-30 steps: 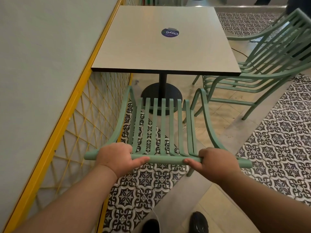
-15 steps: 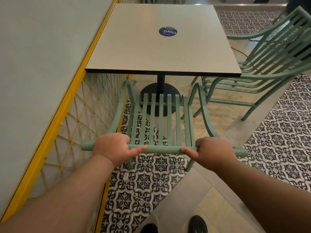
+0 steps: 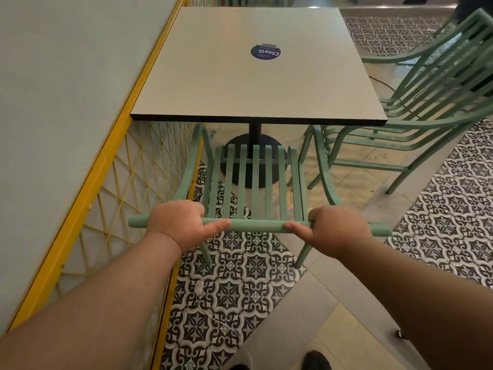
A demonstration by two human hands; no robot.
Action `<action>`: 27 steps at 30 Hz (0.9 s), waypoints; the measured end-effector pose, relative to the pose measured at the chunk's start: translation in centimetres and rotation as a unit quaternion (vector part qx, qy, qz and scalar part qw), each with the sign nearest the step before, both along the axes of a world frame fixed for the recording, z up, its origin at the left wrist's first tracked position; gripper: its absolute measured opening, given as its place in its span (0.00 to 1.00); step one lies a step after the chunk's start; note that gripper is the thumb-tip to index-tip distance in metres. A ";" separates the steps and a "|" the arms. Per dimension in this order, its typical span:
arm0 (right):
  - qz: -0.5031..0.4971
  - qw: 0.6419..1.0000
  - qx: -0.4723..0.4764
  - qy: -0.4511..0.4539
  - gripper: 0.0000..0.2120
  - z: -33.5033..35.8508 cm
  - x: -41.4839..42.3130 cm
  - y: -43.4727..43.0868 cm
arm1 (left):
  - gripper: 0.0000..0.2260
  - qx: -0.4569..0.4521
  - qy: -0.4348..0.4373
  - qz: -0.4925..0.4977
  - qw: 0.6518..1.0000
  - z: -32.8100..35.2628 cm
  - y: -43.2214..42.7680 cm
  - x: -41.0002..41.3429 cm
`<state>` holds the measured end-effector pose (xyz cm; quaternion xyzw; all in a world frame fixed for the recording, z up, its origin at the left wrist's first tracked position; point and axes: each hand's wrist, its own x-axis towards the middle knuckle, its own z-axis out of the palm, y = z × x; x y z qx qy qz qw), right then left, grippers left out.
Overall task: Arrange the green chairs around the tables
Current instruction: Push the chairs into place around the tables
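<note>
Both hands grip the chair's top rail.
Left hand (image 3: 179, 222) and right hand (image 3: 332, 228): fingers curled shut around slatted green chair (image 3: 254, 182); its seat front hidden beneath the square tabletop (image 3: 256, 76).

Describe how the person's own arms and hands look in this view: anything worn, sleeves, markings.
Both forearms are bare right to the frame edge, with no sleeves showing. The left hand and right hand wear no gloves, and no rings, watch or bracelet can be seen on the sides facing the camera. No markings show. The forearms are broad and the hands rounded, with short fingers.
</note>
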<state>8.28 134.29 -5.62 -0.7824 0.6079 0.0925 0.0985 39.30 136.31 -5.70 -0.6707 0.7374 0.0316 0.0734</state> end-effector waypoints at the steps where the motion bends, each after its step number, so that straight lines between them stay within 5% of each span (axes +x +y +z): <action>1: 0.000 1.000 0.000 0.001 0.44 0.0 0.0 -0.3 | 0.39 -0.001 -0.001 0.000 1.000 -0.1 -0.3 0.1; 27: -0.001 1.000 -0.029 0.002 0.42 -0.6 0.5 -5.7 | 0.43 -0.026 -0.016 -0.011 0.999 -0.6 -5.9 0.8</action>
